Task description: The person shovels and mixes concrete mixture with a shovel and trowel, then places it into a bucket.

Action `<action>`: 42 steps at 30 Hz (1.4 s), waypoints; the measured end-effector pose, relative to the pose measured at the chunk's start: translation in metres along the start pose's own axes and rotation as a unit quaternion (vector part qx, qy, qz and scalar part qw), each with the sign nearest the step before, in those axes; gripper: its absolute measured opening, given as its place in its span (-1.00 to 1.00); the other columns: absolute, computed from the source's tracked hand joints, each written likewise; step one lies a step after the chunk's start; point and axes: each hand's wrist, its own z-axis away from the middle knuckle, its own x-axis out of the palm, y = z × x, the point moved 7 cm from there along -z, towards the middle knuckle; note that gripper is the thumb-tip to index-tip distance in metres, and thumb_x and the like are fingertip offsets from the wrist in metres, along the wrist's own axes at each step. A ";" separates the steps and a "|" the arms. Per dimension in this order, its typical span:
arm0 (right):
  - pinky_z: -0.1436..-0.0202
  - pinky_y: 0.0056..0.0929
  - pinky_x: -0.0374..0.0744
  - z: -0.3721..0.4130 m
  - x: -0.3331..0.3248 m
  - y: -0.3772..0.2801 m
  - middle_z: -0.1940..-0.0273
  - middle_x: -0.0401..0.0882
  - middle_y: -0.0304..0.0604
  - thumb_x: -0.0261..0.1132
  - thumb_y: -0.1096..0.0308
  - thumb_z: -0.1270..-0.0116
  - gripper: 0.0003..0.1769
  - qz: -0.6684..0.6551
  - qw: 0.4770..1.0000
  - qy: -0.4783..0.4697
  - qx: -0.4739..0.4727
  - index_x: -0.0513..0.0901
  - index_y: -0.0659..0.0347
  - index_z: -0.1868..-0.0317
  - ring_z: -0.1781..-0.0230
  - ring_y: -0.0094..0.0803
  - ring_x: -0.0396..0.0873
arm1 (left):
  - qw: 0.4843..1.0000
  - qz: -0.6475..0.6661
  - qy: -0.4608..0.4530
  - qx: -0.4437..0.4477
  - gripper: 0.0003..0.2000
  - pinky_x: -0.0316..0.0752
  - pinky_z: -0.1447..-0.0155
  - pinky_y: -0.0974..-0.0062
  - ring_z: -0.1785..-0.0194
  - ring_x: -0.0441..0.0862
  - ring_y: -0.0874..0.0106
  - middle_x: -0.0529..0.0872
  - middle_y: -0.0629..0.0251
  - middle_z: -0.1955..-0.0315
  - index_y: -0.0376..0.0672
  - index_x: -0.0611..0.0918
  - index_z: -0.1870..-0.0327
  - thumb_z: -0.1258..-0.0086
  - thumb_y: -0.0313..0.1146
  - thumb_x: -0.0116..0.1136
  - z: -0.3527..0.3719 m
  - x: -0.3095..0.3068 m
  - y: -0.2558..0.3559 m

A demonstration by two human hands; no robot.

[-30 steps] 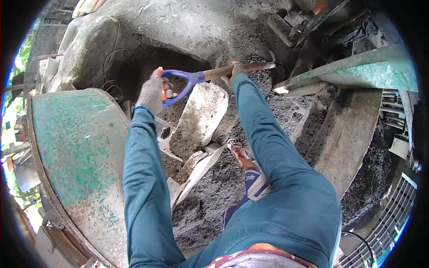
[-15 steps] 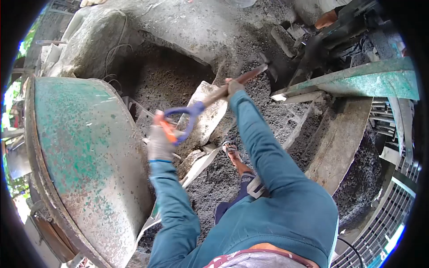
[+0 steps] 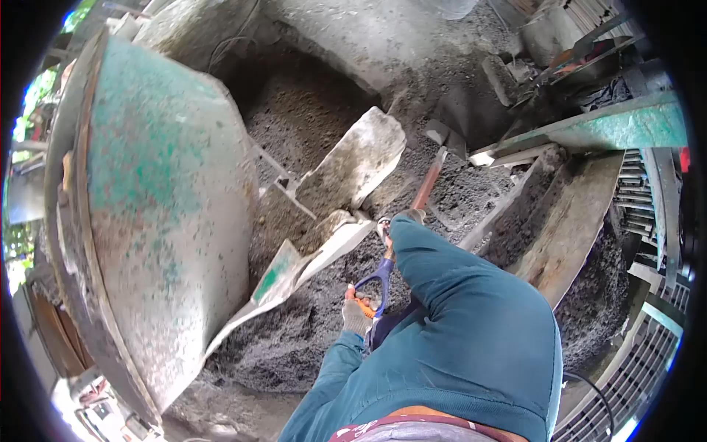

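Note:
My left hand (image 3: 356, 312), in a pale glove, is closed on the orange grip of the shovel's blue D-shaped handle (image 3: 383, 278). Further along the shaft (image 3: 430, 180), my right hand (image 3: 415, 215) is wrapped round it, partly covered by my sleeve. The shaft runs up and slightly right, and its metal head (image 3: 446, 137) meets the dark gravelly material (image 3: 471, 193). Below the handle, more of the dark material surrounds my legs.
A large worn green drum (image 3: 166, 214) fills the left side. A pale slab (image 3: 361, 155) leans near a dark pit (image 3: 294, 110). To the right are a green beam (image 3: 618, 132), a wooden board (image 3: 571, 221) and metal grating (image 3: 626, 390).
Both hands and the shovel have moved down in the view, closer to my body, the left hand also to the right. The shaft is now steeper. The view has shifted, with the drum appearing further right.

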 end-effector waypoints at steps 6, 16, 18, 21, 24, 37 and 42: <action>0.21 -0.29 0.68 0.092 0.091 -0.024 0.28 0.75 -0.05 0.38 0.22 -0.17 -0.72 -0.219 0.969 -0.010 0.113 0.74 0.19 0.15 0.19 -0.26 0.74 | 1.000 0.013 -0.007 0.022 -0.64 0.46 0.56 0.32 0.64 0.46 0.38 0.44 0.36 0.67 0.01 0.44 0.37 -0.50 0.07 0.10 0.062 -0.134 -0.034; 0.21 -0.32 0.69 0.322 0.184 -0.034 0.29 0.72 0.03 0.35 0.31 -0.19 -0.70 -0.597 0.741 0.189 0.243 0.64 0.29 0.10 0.25 -0.19 0.74 | 0.988 0.055 -0.120 0.079 -0.58 0.54 0.35 0.25 0.46 0.54 0.32 0.57 0.28 0.52 -0.06 0.51 0.36 -0.49 0.13 0.10 0.160 -0.288 -0.089; 0.24 -0.32 0.69 0.256 0.202 -0.014 0.19 0.70 0.12 0.34 0.29 -0.24 -0.61 -0.660 0.704 0.189 0.182 0.56 0.30 -0.03 0.26 -0.18 0.74 | 0.990 0.066 -0.119 0.032 -0.57 0.58 0.27 0.21 0.39 0.57 0.31 0.57 0.24 0.48 -0.08 0.50 0.34 -0.52 0.13 0.05 0.130 -0.276 -0.112; 0.47 -0.15 0.62 0.189 0.105 0.047 0.38 0.66 0.04 0.43 0.36 -0.25 -0.54 -0.595 0.758 0.231 0.138 0.44 0.40 -0.03 0.50 -0.15 0.67 | 0.985 -0.113 -0.100 0.079 -0.58 0.62 0.09 0.29 0.19 0.66 0.35 0.69 0.25 0.30 -0.24 0.63 -0.02 -0.62 0.01 -0.02 0.126 -0.159 -0.100; 0.39 -0.12 0.65 0.186 0.003 0.074 0.33 0.66 0.07 0.34 0.40 -0.28 -0.57 -0.630 0.728 0.260 0.072 0.42 0.25 -0.11 0.43 -0.09 0.70 | 0.822 -0.451 -0.177 0.300 -0.61 0.60 0.19 0.44 0.31 0.63 0.47 0.66 0.34 0.37 -0.25 0.63 0.07 -0.55 -0.02 0.13 0.092 -0.099 -0.079; 0.13 -0.15 0.61 0.260 0.158 0.155 0.11 0.68 0.04 0.30 0.24 -0.39 -0.27 -0.381 0.895 0.217 0.088 0.26 -0.05 -0.53 0.20 -0.08 0.67 | 0.996 0.000 0.082 -0.016 -0.76 0.38 0.61 0.33 0.54 0.51 0.36 0.48 0.25 0.54 -0.14 0.57 0.29 -0.58 -0.25 -0.08 0.014 -0.449 -0.101; 0.57 -0.25 0.52 0.419 0.178 0.188 0.38 0.62 -0.12 0.34 0.58 -0.19 -0.09 -0.567 0.817 0.099 0.032 0.23 0.02 -0.56 0.60 -0.32 0.53 | 0.993 -0.068 0.092 -0.016 -0.71 0.12 0.70 0.35 0.73 0.33 0.39 0.43 0.31 0.69 -0.05 0.45 0.48 -0.53 -0.22 -0.10 0.045 -0.498 -0.093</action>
